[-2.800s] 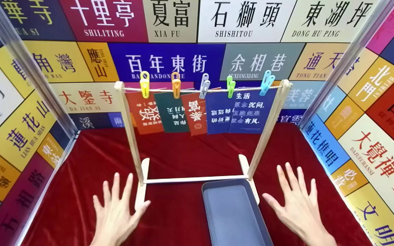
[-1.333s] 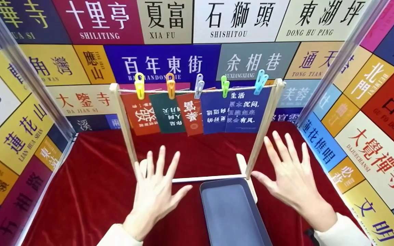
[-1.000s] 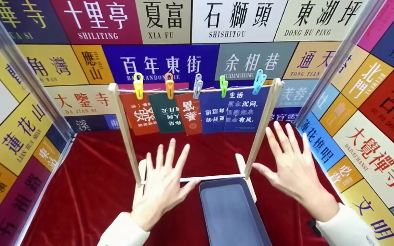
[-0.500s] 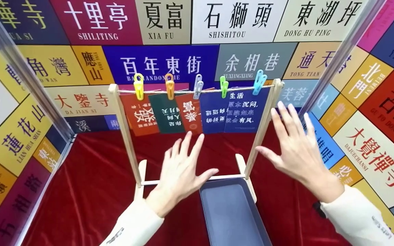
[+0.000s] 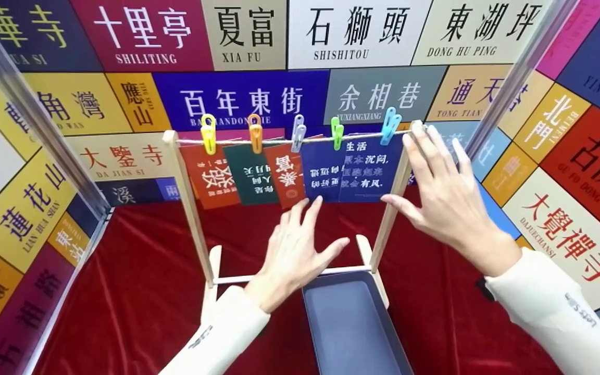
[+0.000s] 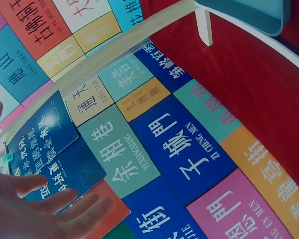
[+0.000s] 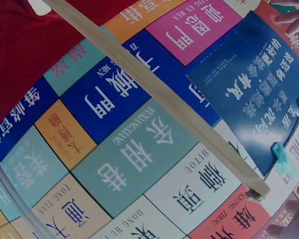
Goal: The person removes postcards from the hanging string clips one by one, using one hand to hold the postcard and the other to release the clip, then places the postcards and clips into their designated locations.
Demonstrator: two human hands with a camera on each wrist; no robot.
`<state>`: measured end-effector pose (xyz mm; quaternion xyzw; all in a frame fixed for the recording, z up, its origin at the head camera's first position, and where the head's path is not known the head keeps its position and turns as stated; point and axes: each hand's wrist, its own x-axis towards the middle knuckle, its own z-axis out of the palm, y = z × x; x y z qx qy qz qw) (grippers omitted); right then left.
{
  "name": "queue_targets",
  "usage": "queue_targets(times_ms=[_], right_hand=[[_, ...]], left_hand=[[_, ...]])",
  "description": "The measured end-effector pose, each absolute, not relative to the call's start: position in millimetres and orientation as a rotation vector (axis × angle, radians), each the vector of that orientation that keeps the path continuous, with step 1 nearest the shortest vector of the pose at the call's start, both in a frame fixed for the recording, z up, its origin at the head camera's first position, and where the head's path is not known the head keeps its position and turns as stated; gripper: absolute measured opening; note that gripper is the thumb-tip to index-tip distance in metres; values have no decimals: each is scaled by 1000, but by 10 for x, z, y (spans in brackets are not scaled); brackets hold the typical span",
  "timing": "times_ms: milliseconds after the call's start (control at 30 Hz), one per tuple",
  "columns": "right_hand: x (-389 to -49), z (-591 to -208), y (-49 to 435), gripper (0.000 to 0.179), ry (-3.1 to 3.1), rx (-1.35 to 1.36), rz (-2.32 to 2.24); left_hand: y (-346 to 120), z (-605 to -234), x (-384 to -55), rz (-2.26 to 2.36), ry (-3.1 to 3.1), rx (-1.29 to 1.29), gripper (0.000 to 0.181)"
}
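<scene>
Loosely spread, the fingers of left hand [image 5: 294, 251] and right hand [image 5: 446, 192] hold nothing. Blue cards [image 5: 349, 179] hang at the left's one o'clock, a blue clothespin [image 5: 390, 126] at the right's eleven; this looks like the reaching step, and the next move seemingly calls for a pinch.

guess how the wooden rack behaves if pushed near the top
The wooden rack may tip: its tall posts stand on short feet. Being thin-barred, it is probably light. Its cards would likely swing, hanging from clips.
</scene>
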<state>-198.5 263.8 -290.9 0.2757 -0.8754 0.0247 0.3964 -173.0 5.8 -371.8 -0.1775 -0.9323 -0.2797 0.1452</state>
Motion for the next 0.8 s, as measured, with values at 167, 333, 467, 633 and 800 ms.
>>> queue_targets(times_ms=[167,333,467,633,800], right_hand=[[-2048,-2782,2649,90,-2251,695,51],[-2160,-2643,2661,95,-2317,723,103],[-2241,-2543,2644,98,-2366,741,157],[-2290,-2445,2606,94,-2406,758,199],[-2354,-2349,2573,91,-2452,765,249]], left_hand=[[134,-3695,-1791,-950,-2664,-503,83],[210,-3671,-1870,-1114,-2662,-456,81],[279,-3642,-1898,-1274,-2644,-399,81],[357,-3615,-1907,-1415,-2600,-359,80],[407,-3612,-1978,-1554,-2515,-321,72]])
